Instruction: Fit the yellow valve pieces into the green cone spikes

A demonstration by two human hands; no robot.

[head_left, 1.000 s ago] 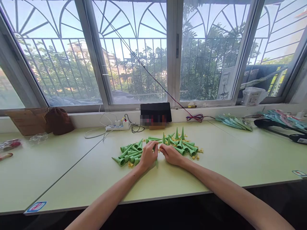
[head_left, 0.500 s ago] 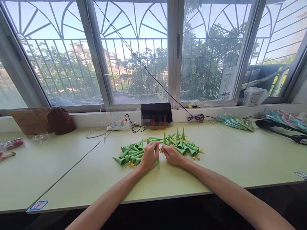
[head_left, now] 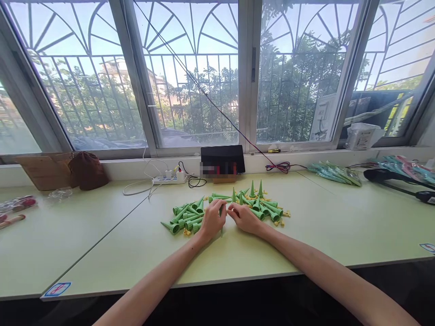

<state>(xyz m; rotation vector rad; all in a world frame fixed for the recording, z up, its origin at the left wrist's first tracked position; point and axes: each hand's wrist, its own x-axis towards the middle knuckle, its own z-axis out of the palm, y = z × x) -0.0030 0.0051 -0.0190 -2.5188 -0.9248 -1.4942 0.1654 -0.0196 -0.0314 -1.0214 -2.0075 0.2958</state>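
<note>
The left hand point(head_left: 213, 217) is gripping a green cone point(head_left: 222, 232), which is poking out below it slightly further left than half a second ago, while the right hand point(head_left: 243, 217) is curling nearby, its hold indiscernible.

Left cones point(head_left: 193, 217): on table point(head_left: 118, 253), left of left hand point(head_left: 213, 219)
Right cones point(head_left: 273, 210): on table, beyond and right of right hand point(head_left: 244, 218)
Screen point(head_left: 222, 157): well beyond both hands
Power strip point(head_left: 169, 180): beyond left hand, to its left
Packets point(head_left: 335, 173): far right of right hand, beyond
</note>
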